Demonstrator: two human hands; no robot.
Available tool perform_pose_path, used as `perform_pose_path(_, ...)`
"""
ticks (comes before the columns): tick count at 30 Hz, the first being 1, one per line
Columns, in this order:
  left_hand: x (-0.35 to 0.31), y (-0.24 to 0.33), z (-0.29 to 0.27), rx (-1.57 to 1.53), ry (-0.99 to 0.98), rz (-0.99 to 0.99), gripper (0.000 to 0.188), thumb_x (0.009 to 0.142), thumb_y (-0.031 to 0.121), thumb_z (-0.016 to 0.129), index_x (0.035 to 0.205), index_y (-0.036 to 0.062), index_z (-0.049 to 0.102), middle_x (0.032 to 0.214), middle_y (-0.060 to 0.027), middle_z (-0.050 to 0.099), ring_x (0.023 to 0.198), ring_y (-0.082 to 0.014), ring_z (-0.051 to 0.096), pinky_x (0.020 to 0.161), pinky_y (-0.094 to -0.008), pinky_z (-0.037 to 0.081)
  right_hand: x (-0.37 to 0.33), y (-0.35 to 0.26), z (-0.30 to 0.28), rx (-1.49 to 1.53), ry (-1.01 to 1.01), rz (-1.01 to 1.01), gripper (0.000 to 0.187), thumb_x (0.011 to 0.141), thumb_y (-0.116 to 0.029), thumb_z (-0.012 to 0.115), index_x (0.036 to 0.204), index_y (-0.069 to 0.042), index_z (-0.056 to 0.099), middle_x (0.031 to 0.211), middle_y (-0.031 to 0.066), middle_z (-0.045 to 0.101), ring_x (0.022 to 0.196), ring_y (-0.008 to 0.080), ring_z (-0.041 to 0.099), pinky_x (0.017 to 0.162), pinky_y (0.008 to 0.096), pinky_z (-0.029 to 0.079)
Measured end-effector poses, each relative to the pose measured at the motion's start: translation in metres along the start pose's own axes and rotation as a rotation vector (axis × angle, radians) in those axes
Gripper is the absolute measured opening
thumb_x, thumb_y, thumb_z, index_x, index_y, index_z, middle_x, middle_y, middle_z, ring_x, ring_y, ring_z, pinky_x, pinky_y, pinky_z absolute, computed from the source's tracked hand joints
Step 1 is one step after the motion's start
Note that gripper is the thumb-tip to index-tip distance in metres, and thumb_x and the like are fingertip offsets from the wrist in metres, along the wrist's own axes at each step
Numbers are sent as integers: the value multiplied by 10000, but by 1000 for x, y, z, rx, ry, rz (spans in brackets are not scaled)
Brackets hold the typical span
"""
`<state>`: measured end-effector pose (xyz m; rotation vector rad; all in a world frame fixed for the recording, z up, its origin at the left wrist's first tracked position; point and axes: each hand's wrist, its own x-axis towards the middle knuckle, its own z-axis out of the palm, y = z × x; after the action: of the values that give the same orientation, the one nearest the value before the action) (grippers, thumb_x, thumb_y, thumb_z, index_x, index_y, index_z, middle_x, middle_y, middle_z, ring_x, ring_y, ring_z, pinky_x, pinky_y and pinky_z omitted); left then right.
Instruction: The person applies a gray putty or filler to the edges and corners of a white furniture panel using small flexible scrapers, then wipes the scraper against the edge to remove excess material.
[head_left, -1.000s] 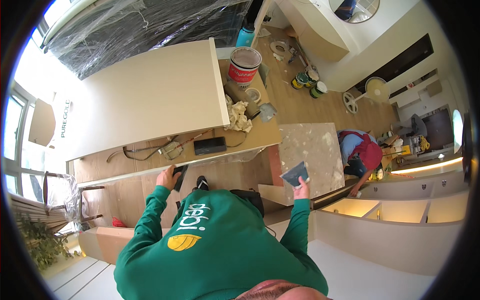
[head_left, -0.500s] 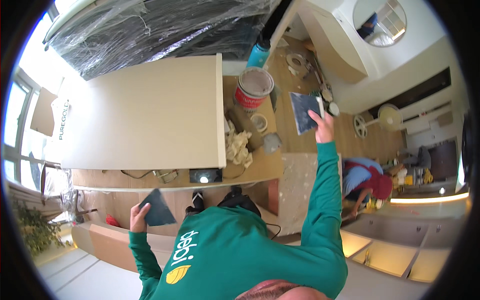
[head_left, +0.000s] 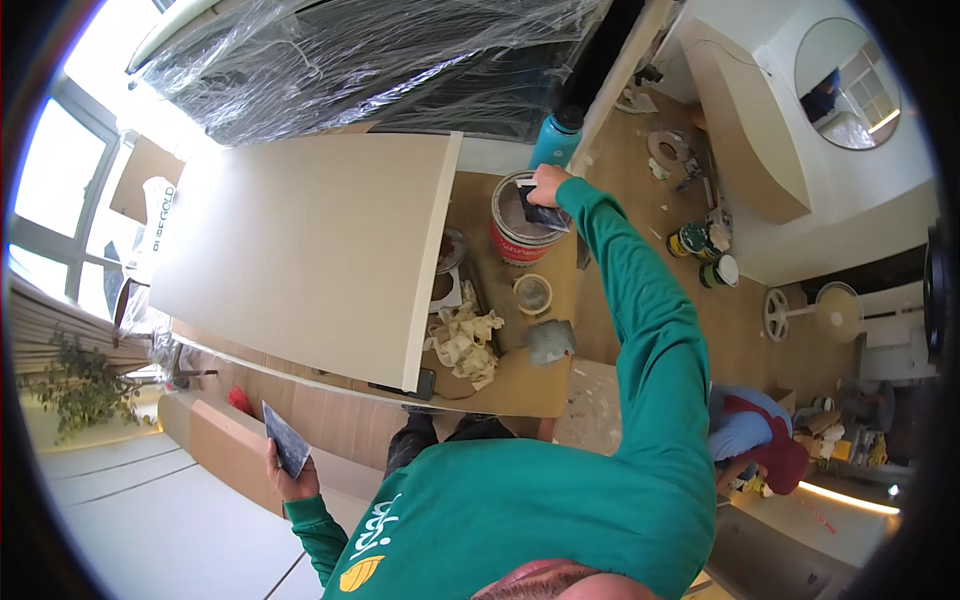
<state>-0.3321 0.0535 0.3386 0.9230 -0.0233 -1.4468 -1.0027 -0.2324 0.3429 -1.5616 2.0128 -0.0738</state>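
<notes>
My right hand (head_left: 548, 186) grips a wide, dark-bladed putty spreader (head_left: 545, 214) over the mouth of a red-and-white bucket (head_left: 518, 250). The blade hides part of the opening, so I cannot tell whether it touches the pale contents. Low on the left, my left hand (head_left: 291, 480) holds a second flat putty spreader (head_left: 287, 444), its grey-smeared blade tilted up, apart from the table. Between the hands a large beige panel (head_left: 300, 245) lies across the table. Close to the bucket are a roll of tape (head_left: 533, 293), a crumpled pale cloth (head_left: 467, 345) and a grey scrap (head_left: 550, 342).
Behind the bucket stands a blue bottle (head_left: 557, 140). Clear plastic sheeting (head_left: 370, 80) covers a dark surface at the back. Several paint cans (head_left: 718, 271) and a fan (head_left: 838, 310) are on the floor to the right. Another person (head_left: 750, 430) bends down at the lower right.
My right hand has moved left with its spreader, from beside the table to over the bucket. My left hand is slightly lower, its blade turned more upright. The view has shifted.
</notes>
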Motion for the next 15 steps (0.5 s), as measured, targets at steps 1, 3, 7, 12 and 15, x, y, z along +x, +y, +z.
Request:
perform_pose_path(1, -5, -1, 0, 3, 1, 13, 251, 1031, 173, 607, 1179, -11, 691, 1188, -151, 750, 1042, -243, 746, 857, -365, 631, 4, -6, -2, 19, -77, 70, 400, 772, -261, 710, 1017, 52, 755, 1052, 287, 734, 965, 417, 730, 877, 451, 587)
perform_pose_path(3, -12, -4, 2, 8, -4, 34, 238, 1021, 176, 626, 1158, -6, 696, 1199, -149, 747, 1061, -239, 742, 892, -378, 632, 15, -9, 5, -64, -88, 48, 397, 790, -247, 691, 1052, 45, 752, 1097, 286, 727, 1021, 416, 718, 899, 459, 579)
perform_pose_path(7, -14, -12, 4, 4, -19, 35, 241, 1024, 170, 618, 1178, 0, 692, 1192, -137, 751, 1064, -234, 740, 896, -381, 629, 31, -13, 17, -183, -122, -1, 384, 817, -229, 662, 1080, 38, 749, 1141, 286, 717, 1084, 411, 701, 926, 466, 573)
perform_pose_path(12, -11, -28, 29, 30, 40, 82, 265, 1024, 172, 615, 1226, 16, 686, 1187, -116, 755, 1058, -233, 740, 909, -395, 619, 65, 9, 67, -265, 10, -113, 409, 824, -247, 651, 1069, 69, 738, 1129, 318, 701, 1069, 423, 696, 946, 487, 562)
perform_pose_path(15, -16, -29, 33, -4, 69, 43, 257, 1025, 178, 611, 1217, 26, 690, 1180, -110, 758, 1050, -233, 741, 927, -399, 605, 77, 10, 75, -295, -69, -188, 411, 824, -268, 628, 1063, 43, 750, 1155, 309, 700, 1052, 427, 698, 935, 503, 556)
